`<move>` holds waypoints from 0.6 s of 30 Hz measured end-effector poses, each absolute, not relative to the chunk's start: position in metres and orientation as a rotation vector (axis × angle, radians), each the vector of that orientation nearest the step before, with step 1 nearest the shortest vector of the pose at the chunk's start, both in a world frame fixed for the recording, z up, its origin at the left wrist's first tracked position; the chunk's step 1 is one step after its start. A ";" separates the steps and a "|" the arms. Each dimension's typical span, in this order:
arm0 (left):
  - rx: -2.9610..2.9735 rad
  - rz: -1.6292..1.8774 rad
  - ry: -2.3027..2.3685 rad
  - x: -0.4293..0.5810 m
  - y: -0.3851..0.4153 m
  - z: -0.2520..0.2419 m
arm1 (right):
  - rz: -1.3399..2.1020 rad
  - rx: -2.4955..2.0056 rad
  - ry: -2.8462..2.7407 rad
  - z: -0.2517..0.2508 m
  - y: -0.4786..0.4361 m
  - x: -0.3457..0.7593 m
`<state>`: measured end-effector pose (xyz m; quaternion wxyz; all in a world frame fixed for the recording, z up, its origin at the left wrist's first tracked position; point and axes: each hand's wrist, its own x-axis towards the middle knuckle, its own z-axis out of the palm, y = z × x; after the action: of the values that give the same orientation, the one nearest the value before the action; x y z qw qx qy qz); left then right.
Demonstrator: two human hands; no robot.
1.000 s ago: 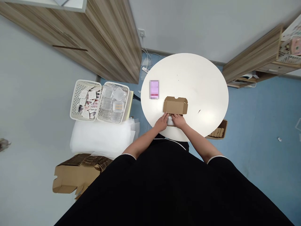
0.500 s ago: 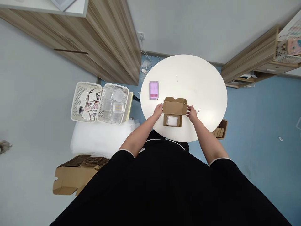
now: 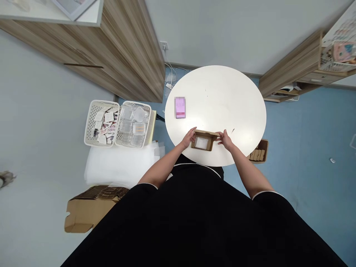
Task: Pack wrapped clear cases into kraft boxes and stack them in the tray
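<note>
Lid swung up, cardboard box (image 3: pixel 210 141) now nearer the near edge of the table (image 3: pixel 217 92).
Its long axis runs left-right, white packet (image 3: pixel 202 143) inside; left hand (image 3: pixel 189 138) and right hand (image 3: pixel 226 140) grip its ends.

1. Left hand (image 3: pixel 189 138) and right hand (image 3: pixel 226 140) hold a kraft cardboard box (image 3: pixel 202 145) by its ends, a white packet (image 3: pixel 202 142) inside, at a round white tabletop's (image 3: pixel 217 92) near edge.
2. A blurred pink card (image 3: pixel 180 107) lies by the left edge.
3. Two white plastic baskets (image 3: pixel 101 123) stand left of the table.
</note>
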<state>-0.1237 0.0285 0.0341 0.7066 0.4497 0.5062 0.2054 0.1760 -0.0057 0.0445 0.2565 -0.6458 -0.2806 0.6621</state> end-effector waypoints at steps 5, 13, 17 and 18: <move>1.123 0.359 1.135 -0.147 0.002 0.030 | 1.727 -1.945 -0.992 0.039 -0.057 0.159; 1.179 0.125 1.536 -0.147 -0.050 0.018 | 1.322 -2.307 -0.939 0.023 -0.132 0.110; 1.147 0.107 1.611 -0.142 -0.051 0.017 | 1.357 -2.308 -0.858 0.017 -0.139 0.097; 1.133 0.092 1.612 -0.141 -0.050 0.017 | 1.395 -2.289 -0.831 0.016 -0.138 0.095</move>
<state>-0.1409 -0.0504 0.0170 0.5519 0.4790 0.6815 0.0391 0.0953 -0.1381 0.0158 0.1668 -0.8042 -0.2919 0.4902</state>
